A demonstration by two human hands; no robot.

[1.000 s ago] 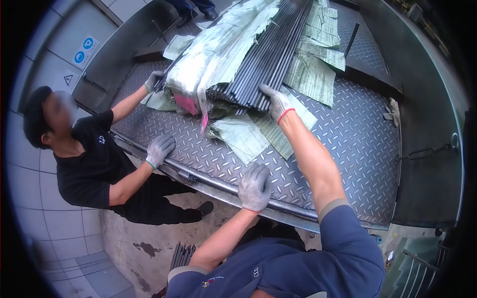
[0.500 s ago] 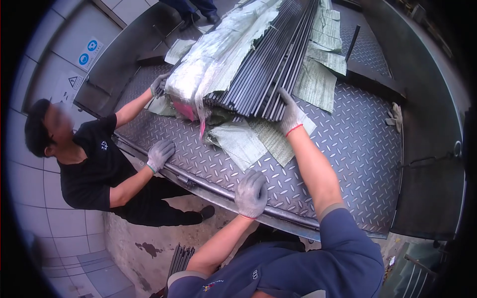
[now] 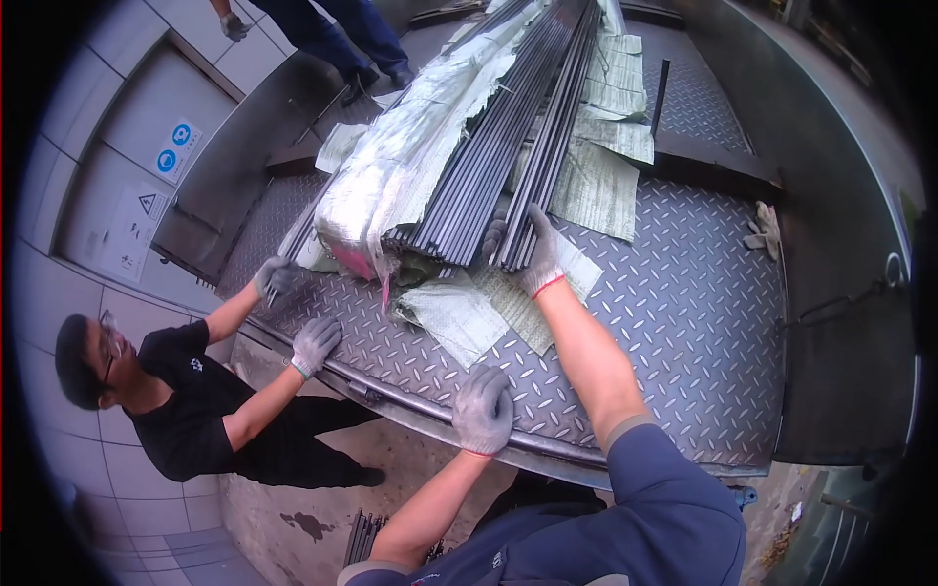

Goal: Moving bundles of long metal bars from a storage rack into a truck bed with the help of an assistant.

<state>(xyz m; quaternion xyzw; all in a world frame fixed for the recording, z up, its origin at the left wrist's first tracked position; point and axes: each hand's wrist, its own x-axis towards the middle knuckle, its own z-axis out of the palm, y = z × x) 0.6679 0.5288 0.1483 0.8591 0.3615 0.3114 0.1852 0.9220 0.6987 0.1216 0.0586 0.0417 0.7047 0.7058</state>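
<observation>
My right hand (image 3: 535, 252), in a pale knitted glove with a red cuff, is closed around the near ends of a small bundle of dark metal rods (image 3: 547, 181). A narrow gap parts this bundle from the larger stack of rods (image 3: 479, 186) on its left. White and pale green woven wrapping (image 3: 391, 166) covers the stack's left side. My gloved left hand (image 3: 484, 410) lies curled over the metal rail (image 3: 547, 441) at the near edge of the tread-plate bed (image 3: 674, 322). What is under its fingers is partly hidden.
A co-worker (image 3: 186, 391) in black stands at the left, one gloved hand (image 3: 318, 345) on the rail and the other (image 3: 276, 278) by thin rods. Another person's legs (image 3: 357, 39) show behind. Loose wrapping sheets (image 3: 454, 317), an upright post (image 3: 660, 96) and a glove (image 3: 764, 230) are on the bed.
My right hand has taken hold of several rods, now apart from the stack. The co-worker's far hand has come away from the wrapping toward the bed's edge. The view has shifted.
</observation>
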